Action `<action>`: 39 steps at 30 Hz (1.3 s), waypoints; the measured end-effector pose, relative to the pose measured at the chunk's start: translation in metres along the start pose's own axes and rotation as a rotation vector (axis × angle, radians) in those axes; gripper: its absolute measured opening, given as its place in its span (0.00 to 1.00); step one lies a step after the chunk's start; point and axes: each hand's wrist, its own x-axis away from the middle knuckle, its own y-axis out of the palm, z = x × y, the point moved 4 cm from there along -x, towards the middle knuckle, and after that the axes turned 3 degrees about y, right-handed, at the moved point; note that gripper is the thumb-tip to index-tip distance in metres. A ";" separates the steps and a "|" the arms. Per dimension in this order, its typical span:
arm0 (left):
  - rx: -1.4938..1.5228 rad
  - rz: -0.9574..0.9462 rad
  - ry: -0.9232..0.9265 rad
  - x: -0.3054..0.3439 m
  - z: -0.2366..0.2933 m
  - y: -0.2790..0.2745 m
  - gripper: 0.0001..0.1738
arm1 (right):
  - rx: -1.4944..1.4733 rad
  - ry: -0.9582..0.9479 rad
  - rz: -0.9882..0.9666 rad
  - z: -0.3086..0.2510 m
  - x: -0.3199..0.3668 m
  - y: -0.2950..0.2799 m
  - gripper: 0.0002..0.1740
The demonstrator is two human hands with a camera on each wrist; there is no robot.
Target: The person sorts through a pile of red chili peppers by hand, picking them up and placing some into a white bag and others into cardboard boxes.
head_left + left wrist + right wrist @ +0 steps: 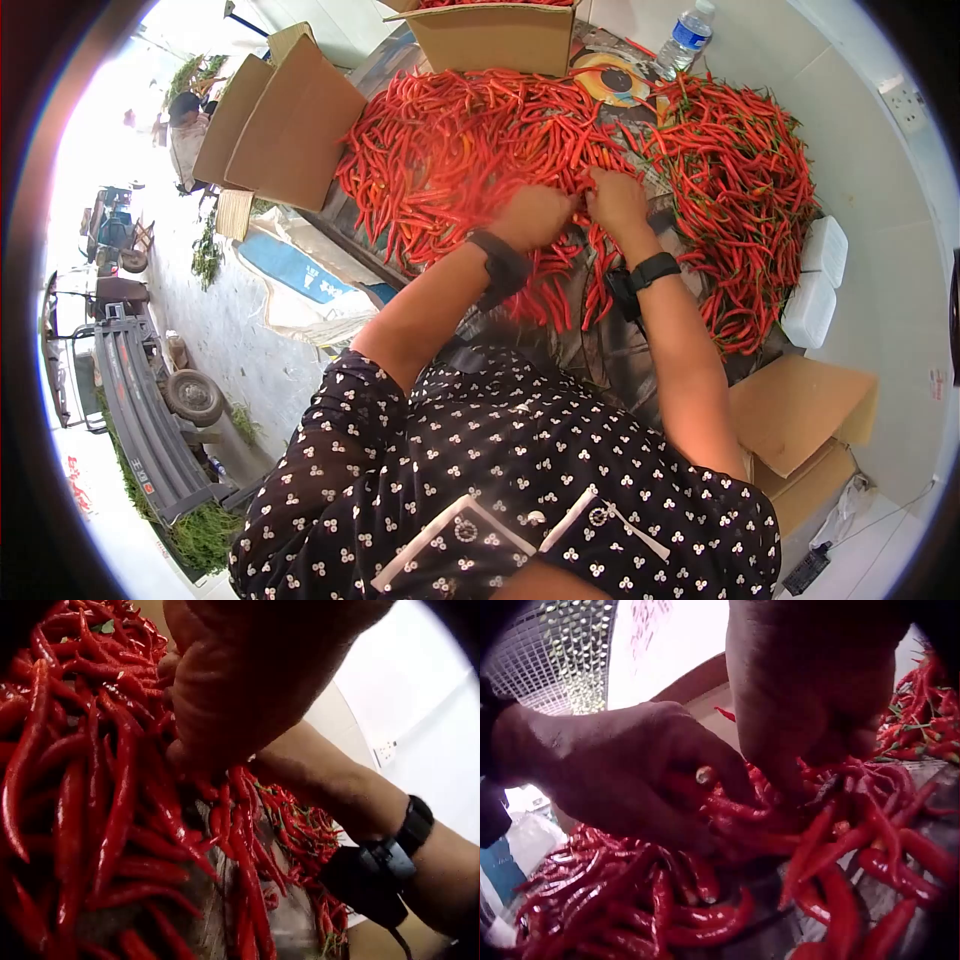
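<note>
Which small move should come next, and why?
Probably lay the red peppers in the left hand onto the left pile: one visible end shows no green stem, and that pile shows little green, whereas the right pile shows many green stems.

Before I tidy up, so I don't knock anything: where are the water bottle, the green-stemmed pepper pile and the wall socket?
Water bottle (689, 37): head view, on its blue label.
Green-stemmed pepper pile (740, 195): head view, on its middle.
Wall socket (905, 105): head view, on its faceplate.

White glare at head view's left, dark curved rim, blurred chillies (440, 165), left hand (232, 682) shadowed in dim wrist view
</note>
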 end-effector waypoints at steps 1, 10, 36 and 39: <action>0.001 -0.003 -0.002 0.003 0.004 -0.001 0.10 | -0.002 0.000 -0.003 -0.002 -0.002 0.002 0.17; 0.066 -0.114 -0.027 0.032 0.012 0.005 0.13 | 0.023 -0.073 0.044 0.000 0.013 0.014 0.18; 0.209 -0.008 -0.388 -0.022 -0.033 -0.002 0.16 | 0.009 0.258 -0.050 0.020 -0.042 -0.009 0.20; 0.135 -0.103 -0.477 -0.026 -0.020 -0.018 0.17 | 0.014 0.273 -0.101 0.023 -0.042 -0.007 0.19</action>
